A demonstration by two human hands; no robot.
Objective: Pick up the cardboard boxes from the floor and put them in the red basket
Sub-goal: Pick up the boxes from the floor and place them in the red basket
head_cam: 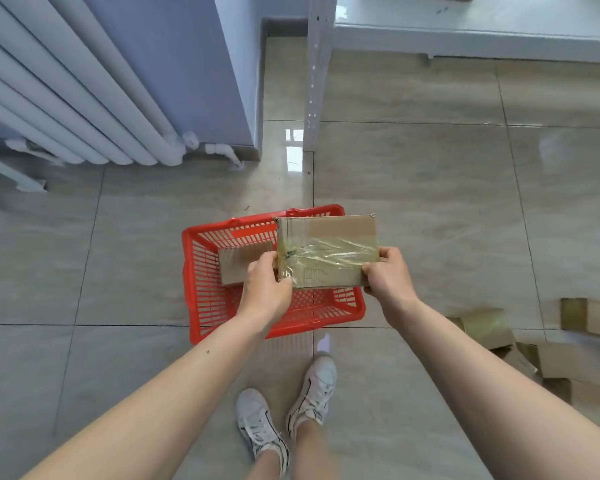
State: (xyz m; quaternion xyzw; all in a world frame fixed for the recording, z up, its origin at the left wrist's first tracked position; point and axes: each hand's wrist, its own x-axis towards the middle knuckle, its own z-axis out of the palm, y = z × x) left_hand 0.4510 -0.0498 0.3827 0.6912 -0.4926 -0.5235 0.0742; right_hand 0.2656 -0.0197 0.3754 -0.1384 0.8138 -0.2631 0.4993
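Note:
A red plastic basket [201,271] stands on the tiled floor in front of my feet. One cardboard box [236,265] lies inside it, toward the left. Above the basket's right half I hold a flat taped cardboard box [326,251] between both hands. My left hand [265,285] grips its left edge and my right hand [390,275] grips its right edge. Several more cardboard boxes [565,362] lie on the floor at the right, beside my right forearm.
A white radiator [84,98] lines the wall at the upper left. A white shelf frame [317,74] with a low shelf stands at the back right. My white shoes [284,410] are just behind the basket.

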